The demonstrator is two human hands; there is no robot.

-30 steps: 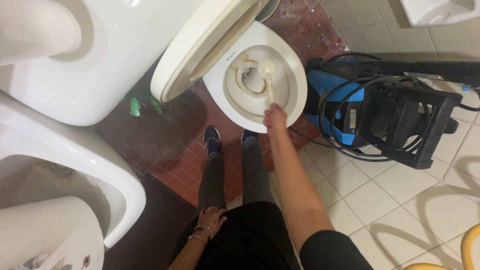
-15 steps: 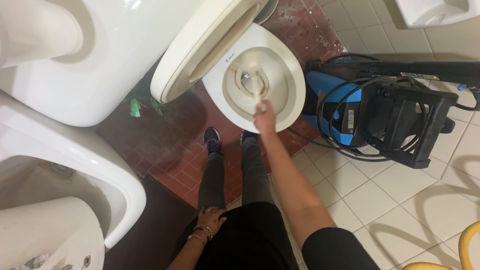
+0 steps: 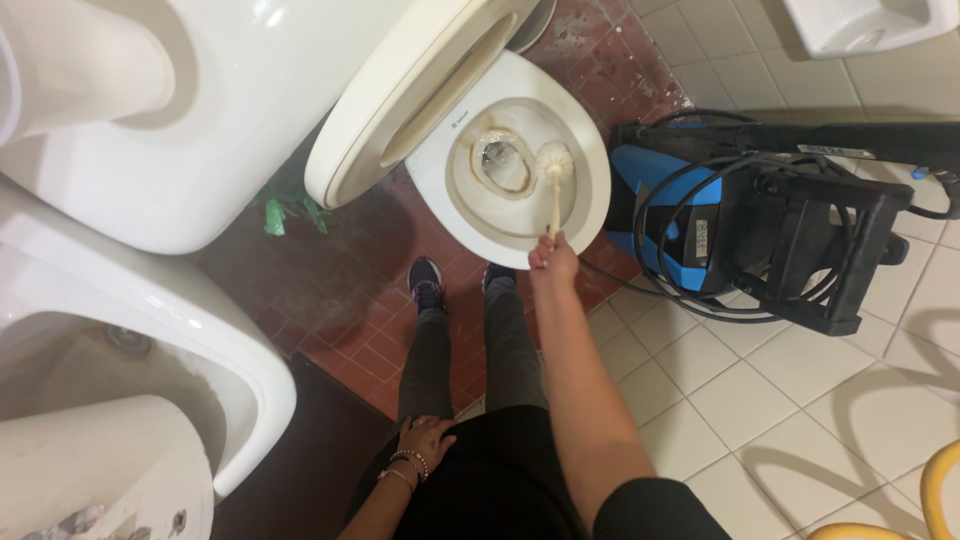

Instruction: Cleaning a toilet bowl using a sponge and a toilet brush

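My right hand (image 3: pixel 552 256) is stretched out over the front rim of a white toilet bowl (image 3: pixel 590 205) and grips the handle of a white toilet brush (image 3: pixel 554 165). The brush head rests against the right inner wall of the bowl, beside a brown stain ring around the water. The seat and lid (image 3: pixel 400 100) stand raised at the left. My left hand (image 3: pixel 424 441), with bead bracelets at the wrist, lies flat on my left thigh and holds nothing.
A blue and black pressure washer (image 3: pixel 760 215) with coiled black hose stands right of the toilet on pale tiles. White basins (image 3: pixel 140 300) fill the left side. Green scraps (image 3: pixel 283 210) lie on the red tile floor. My shoes (image 3: pixel 427 278) are just before the bowl.
The brush has swept from the middle of the bowl to its right inner wall, and my right hand has drawn back toward the front rim. My left hand has not moved.
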